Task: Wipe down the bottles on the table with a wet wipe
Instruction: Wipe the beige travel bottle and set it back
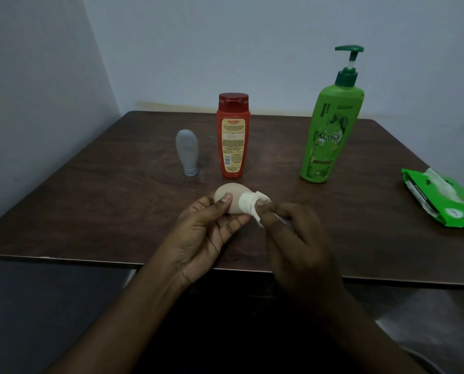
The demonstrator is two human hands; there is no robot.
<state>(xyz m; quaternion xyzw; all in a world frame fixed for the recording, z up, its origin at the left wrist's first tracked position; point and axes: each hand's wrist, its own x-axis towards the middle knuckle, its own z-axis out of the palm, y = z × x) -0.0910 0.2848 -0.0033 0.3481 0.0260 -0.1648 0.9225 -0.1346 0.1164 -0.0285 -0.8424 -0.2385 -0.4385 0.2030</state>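
Note:
My left hand (206, 233) holds a small beige tube-shaped bottle (229, 194) above the table's front middle, thumb on top. My right hand (292, 233) pinches a white wet wipe (252, 206) wrapped around the bottle's right end. Behind them stand three other bottles: a small grey tube (187, 151) on its cap, a red bottle (233, 136) with a yellow label, and a tall green pump bottle (330, 130).
A dark brown wooden table (90, 198) sits against pale walls, its front edge close to me. A green pack of wet wipes (446, 201) lies open at the right edge, a wipe poking out.

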